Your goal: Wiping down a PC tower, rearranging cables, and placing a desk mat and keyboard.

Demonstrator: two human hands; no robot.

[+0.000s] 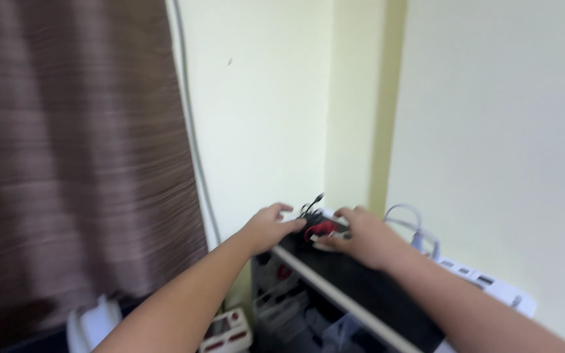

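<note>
Down near the middle of the head view, both hands reach forward into a room corner, onto the top of a white-framed shelf unit [335, 294]. From the frame's centre the left hand [266, 229] sits at about 6 o'clock, palm down, its fingers curled over the unit's far left corner; whether they clasp anything cannot be told through the motion blur. Just at 3 o'clock of it, the right hand [364, 236] lies palm down with fingers bent and fairly close together, the fingertips resting at a small red and black object [320, 229]. That object lies between the two hands on the dark top surface, touching or nearly touching the right fingers; its exact kind is too blurred to name. A thin black cable end [313, 202] sticks up at 12 o'clock of the red object, against the pale yellow wall [263, 111]. A looped white cable [408, 216] arches at 3 o'clock of the right hand, near a white power strip [485, 280] further toward 4 o'clock. A brown striped curtain [73, 150] fills the 9 o'clock side. Below the left forearm, at 7 o'clock, stands a white and red box [229, 330] on the floor.
</note>
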